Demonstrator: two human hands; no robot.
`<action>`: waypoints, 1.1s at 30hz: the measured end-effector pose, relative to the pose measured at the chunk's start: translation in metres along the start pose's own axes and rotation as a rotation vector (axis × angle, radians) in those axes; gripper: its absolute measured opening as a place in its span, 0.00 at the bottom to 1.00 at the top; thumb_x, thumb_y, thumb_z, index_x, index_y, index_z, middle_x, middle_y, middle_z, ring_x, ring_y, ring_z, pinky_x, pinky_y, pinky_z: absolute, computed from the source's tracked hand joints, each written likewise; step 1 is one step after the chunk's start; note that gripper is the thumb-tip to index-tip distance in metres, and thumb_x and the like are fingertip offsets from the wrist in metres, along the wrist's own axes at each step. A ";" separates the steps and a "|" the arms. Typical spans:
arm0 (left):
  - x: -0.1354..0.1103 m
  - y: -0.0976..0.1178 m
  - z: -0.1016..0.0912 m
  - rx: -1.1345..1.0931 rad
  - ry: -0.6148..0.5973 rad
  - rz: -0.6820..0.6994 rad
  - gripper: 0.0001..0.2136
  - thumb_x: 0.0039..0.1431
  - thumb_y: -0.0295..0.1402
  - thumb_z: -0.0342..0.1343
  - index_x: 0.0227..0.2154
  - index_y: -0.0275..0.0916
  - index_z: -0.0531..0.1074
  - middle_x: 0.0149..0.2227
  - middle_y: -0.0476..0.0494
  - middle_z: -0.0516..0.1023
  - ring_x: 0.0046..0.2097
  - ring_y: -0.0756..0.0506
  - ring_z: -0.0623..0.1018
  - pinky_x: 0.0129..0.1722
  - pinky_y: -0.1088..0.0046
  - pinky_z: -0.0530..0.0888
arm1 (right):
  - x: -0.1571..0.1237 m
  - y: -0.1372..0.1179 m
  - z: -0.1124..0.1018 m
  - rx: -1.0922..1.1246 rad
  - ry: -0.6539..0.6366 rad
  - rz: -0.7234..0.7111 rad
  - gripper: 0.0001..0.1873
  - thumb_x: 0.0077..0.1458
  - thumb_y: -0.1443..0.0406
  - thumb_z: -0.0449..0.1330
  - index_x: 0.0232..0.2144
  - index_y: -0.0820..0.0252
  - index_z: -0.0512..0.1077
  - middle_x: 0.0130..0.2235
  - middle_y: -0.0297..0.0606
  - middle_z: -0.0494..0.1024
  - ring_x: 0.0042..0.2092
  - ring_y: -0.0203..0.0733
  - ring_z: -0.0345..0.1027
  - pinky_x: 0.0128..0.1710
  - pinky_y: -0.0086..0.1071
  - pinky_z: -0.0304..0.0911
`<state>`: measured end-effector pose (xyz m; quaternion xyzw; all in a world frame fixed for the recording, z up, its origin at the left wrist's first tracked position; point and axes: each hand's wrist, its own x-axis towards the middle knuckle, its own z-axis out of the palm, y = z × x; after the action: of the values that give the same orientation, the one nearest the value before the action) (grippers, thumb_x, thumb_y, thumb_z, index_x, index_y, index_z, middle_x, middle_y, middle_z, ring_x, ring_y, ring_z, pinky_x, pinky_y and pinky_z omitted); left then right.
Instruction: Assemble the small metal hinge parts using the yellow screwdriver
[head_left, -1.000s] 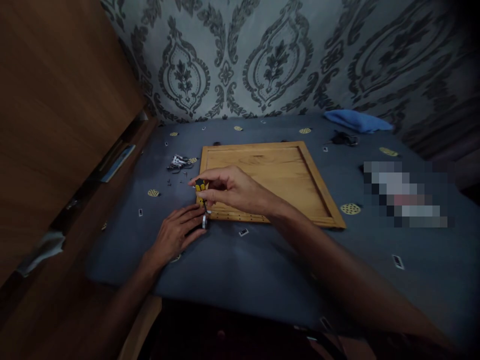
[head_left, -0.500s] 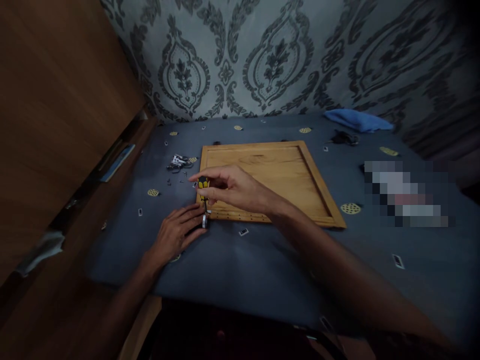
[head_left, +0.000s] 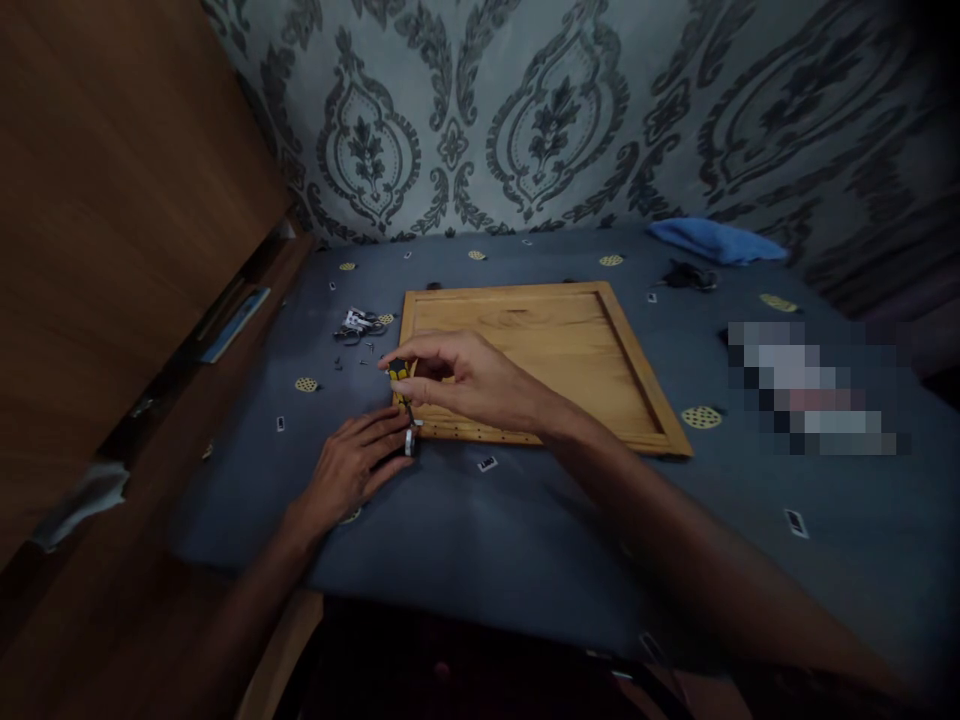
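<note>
Seemingly a home; damask-patterned wall; fruit-print cloth

The right hand grips a yellow-and-black screwdriver at the near left corner of a framed wooden panel. The left hand touches a metal fitting there.

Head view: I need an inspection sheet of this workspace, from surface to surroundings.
Surface: dark blue-grey cloth with yellow prints.
Things handled: yellow-and-black-handled screwdriver; small silver metal fitting at the near left corner of a framed, rectangular light-brown wooden panel.
Clutter: silver-and-black metal pieces and tiny metal screws left of the panel; crumpled blue fabric and a small black object far right; a pixelated item nearer.
Hands: right hand grips the screwdriver; left hand has fingertips at the fitting, grip unclear.
Cables: nothing seen.
Surroundings: grey patterned wall behind; brown wooden cabinet left.
</note>
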<state>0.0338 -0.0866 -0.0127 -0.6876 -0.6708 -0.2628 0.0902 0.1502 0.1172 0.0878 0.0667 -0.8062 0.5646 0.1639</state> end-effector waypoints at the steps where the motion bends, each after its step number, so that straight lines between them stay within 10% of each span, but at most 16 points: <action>1: 0.000 0.000 0.000 -0.001 -0.002 -0.007 0.14 0.72 0.40 0.55 0.54 0.42 0.78 0.54 0.38 0.83 0.59 0.38 0.79 0.52 0.55 0.81 | 0.000 0.001 -0.001 0.012 -0.009 -0.002 0.11 0.60 0.62 0.63 0.42 0.64 0.78 0.31 0.32 0.74 0.30 0.33 0.63 0.32 0.29 0.58; 10: 0.001 0.000 -0.001 0.032 -0.005 0.019 0.14 0.73 0.40 0.54 0.52 0.40 0.78 0.53 0.38 0.83 0.59 0.38 0.80 0.52 0.56 0.81 | 0.000 -0.001 0.007 -0.091 0.131 -0.026 0.12 0.58 0.60 0.64 0.28 0.60 0.68 0.26 0.29 0.67 0.31 0.34 0.60 0.32 0.30 0.54; 21: 0.000 -0.001 -0.001 0.020 -0.003 0.008 0.14 0.72 0.39 0.55 0.54 0.41 0.78 0.55 0.38 0.82 0.58 0.37 0.80 0.51 0.54 0.81 | -0.001 -0.001 0.003 0.003 0.013 -0.006 0.12 0.60 0.63 0.62 0.45 0.64 0.77 0.30 0.31 0.73 0.31 0.33 0.64 0.31 0.30 0.57; 33: 0.001 0.000 -0.001 0.013 -0.004 0.010 0.13 0.72 0.39 0.56 0.54 0.42 0.77 0.55 0.39 0.82 0.59 0.37 0.80 0.52 0.54 0.81 | -0.002 0.002 0.009 -0.056 0.139 0.007 0.11 0.60 0.58 0.64 0.33 0.60 0.70 0.24 0.26 0.66 0.28 0.33 0.60 0.30 0.30 0.53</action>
<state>0.0330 -0.0864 -0.0114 -0.6909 -0.6692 -0.2567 0.0946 0.1495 0.1099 0.0826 0.0198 -0.8086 0.5457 0.2192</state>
